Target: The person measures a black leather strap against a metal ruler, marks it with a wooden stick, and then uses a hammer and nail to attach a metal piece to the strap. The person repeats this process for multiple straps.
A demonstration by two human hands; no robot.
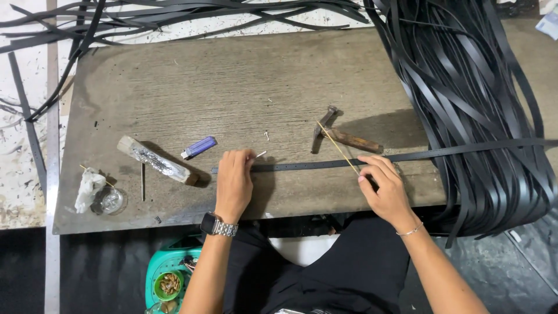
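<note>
A black strap (314,165) lies flat across the near part of the grey workboard (232,87), with small holes along it. My left hand (234,181) presses down on its left end and pinches a small pale pin at the fingertips. My right hand (383,185) rests on the strap further right and holds a thin yellowish stick (337,147) that slants up to the left. The strap runs on to the right into a big heap of black straps (476,104).
A hammer (343,137) with a wooden handle lies just behind the strap. A purple lighter (199,147), a foil-wrapped wooden block (156,160), a metal punch (143,181) and a small glass dish (108,199) with white cloth sit left. A green container (170,273) stands below the board.
</note>
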